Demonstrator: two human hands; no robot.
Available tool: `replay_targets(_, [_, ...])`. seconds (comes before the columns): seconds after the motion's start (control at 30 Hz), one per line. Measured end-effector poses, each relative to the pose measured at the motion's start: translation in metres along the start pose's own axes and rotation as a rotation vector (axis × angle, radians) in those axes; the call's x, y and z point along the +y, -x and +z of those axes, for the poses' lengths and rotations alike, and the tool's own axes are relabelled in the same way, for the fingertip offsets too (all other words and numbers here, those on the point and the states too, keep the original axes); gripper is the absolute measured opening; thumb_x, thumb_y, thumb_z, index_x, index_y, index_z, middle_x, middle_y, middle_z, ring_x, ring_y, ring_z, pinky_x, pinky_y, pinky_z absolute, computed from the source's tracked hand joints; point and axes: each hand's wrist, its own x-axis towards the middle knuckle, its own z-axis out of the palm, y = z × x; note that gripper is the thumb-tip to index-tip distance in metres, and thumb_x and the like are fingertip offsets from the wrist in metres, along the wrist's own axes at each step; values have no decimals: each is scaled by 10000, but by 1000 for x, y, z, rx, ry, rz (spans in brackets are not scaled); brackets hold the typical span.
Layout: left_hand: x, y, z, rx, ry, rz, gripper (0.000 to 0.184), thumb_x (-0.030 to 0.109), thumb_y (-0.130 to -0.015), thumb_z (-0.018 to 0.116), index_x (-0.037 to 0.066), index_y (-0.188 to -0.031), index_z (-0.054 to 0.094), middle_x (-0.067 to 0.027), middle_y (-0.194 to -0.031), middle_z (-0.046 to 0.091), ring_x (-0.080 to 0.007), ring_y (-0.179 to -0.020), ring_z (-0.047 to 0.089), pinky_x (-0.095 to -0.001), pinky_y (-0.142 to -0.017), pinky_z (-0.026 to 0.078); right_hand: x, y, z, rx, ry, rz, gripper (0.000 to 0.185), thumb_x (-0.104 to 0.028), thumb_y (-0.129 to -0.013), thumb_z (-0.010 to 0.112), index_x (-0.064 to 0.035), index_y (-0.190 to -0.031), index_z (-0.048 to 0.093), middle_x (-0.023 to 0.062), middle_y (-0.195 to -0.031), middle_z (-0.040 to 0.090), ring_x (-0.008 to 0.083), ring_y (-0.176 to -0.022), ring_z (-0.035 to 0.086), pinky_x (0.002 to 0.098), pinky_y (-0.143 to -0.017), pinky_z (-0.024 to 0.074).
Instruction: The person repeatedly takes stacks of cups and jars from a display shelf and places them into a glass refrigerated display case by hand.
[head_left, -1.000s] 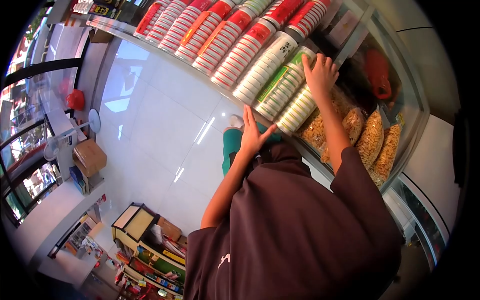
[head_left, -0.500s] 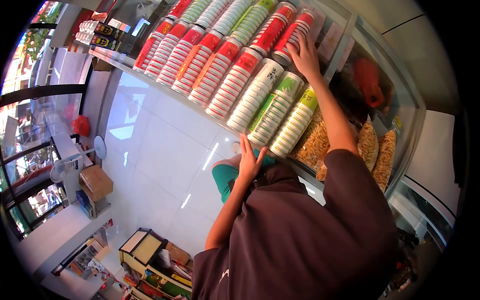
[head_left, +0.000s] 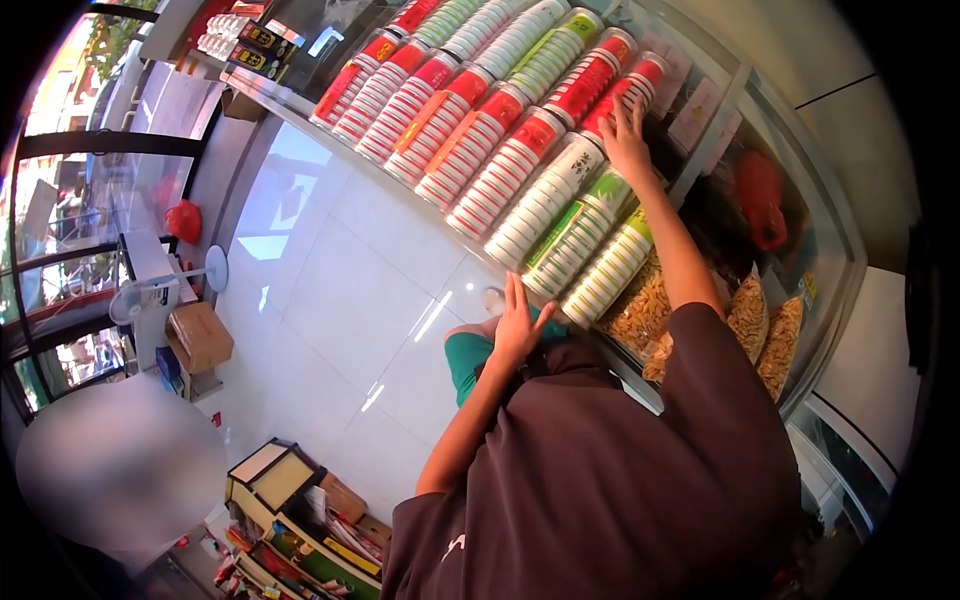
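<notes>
My right hand (head_left: 625, 140) lies with fingers spread on the near end of a red-and-white cup stack (head_left: 645, 85) in the back row on the glass counter. My left hand (head_left: 518, 325) is by the counter's near edge, fingers stretched and thumb apart, holding nothing. Just beyond its fingertips are the near ends of a green-and-white stack (head_left: 575, 240) and a yellow-green-labelled stack (head_left: 610, 268). A white stack (head_left: 545, 200) and several red-and-white stacks continue to the left in the front row.
Bags of nut-like snacks (head_left: 748, 318) are at the counter's right, with a red object (head_left: 760, 200) beyond. At left are a white fan (head_left: 216, 268), a cardboard box (head_left: 202, 335) and a blurred round shape (head_left: 122, 465). A shelf unit (head_left: 275, 475) stands lower left.
My right hand has moved from the front-row stacks to the red-and-white stack behind. My left hand remains near the counter edge. A blurred shape has appeared at lower left, and the view has shifted.
</notes>
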Motion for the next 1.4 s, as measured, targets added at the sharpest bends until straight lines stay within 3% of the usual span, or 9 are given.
replay_targets(0.33, [-22, 5, -3, 86, 48, 80, 857, 457, -869, 576, 5, -1442, 128, -209, -1493, 157, -385, -1301, 339, -397, -967, 415, -29, 24, -37, -99, -195, 40, 581, -344, -858, 584, -67, -1338, 409, 272, -1382, 345, 411, -1285, 334, 428, -1033, 331])
replay_targets(0.43, [-32, 8, -15, 135, 450, 59, 633, 251, -873, 622, 71, -1399, 318, -180, -1430, 307, -318, -995, 564, -394, -855, 466, -66, 54, -53, -21, -220, -42, 522, -285, -841, 613, -30, -1273, 466, 224, -1256, 481, 364, -1174, 449, 415, -996, 368])
replay_targets(0.53, [-91, 25, -22, 431, 210, 93, 524, 243, -888, 582, 19, -1322, 393, -206, -1359, 391, -382, -1195, 449, -421, -965, 411, -120, 90, -72, -50, -286, -165, 440, -196, -837, 641, 3, -1206, 507, 178, -1163, 542, 306, -1050, 519, 373, -931, 411])
replay_targets(0.77, [-294, 188, 23, 651, 135, -748, 585, 362, -869, 554, -6, -1300, 410, -282, -1311, 396, -430, -1213, 388, -461, -1023, 346, -248, 202, -49, -400, -625, -105, 280, -120, -900, 551, 27, -1138, 558, 117, -1009, 602, 211, -905, 570, 312, -823, 451])
replay_targets(0.83, [-308, 247, 21, 344, 73, -937, 522, 301, -868, 488, 35, -1313, 427, -249, -1304, 447, -404, -1217, 403, -454, -1035, 326, -281, 228, -33, -551, -676, -213, 260, -113, -891, 548, 22, -1112, 567, 116, -972, 602, 206, -858, 573, 321, -794, 463])
replay_targets(1.03, [-327, 328, 68, 658, 320, -1473, 537, 401, -782, 537, -22, -1109, 590, -274, -1111, 576, -451, -1039, 535, -544, -886, 431, -375, 286, -22, -1170, -689, -237, 231, -92, -845, 582, 13, -1050, 580, 97, -880, 595, 160, -754, 568, 297, -713, 470])
replay_targets(1.27, [-397, 242, 39, 810, 405, -1201, 464, 382, -760, 563, 7, -1028, 622, -240, -952, 638, -402, -887, 610, -505, -789, 480, -370, 286, 61, -1379, -575, -642, 237, -123, -843, 600, -7, -1049, 587, 79, -815, 607, 147, -698, 594, 278, -632, 484])
replay_targets(1.33, [-426, 212, 5, 713, 628, -976, 546, 381, -772, 574, 8, -1170, 558, -239, -1061, 617, -398, -966, 593, -460, -866, 463, -392, 277, 75, -1376, -342, -740, 367, -336, -899, 553, -100, -1180, 547, 124, -887, 611, 230, -723, 594, 362, -619, 500])
replay_targets(1.4, [-443, 172, -8, 804, 630, -826, 584, 384, -816, 561, 17, -1265, 488, -227, -1209, 546, -369, -1088, 538, -425, -926, 433, -370, 268, 152, -1550, -178, -610, 293, -235, -888, 589, -107, -1151, 572, 124, -933, 607, 208, -780, 590, 348, -646, 501])
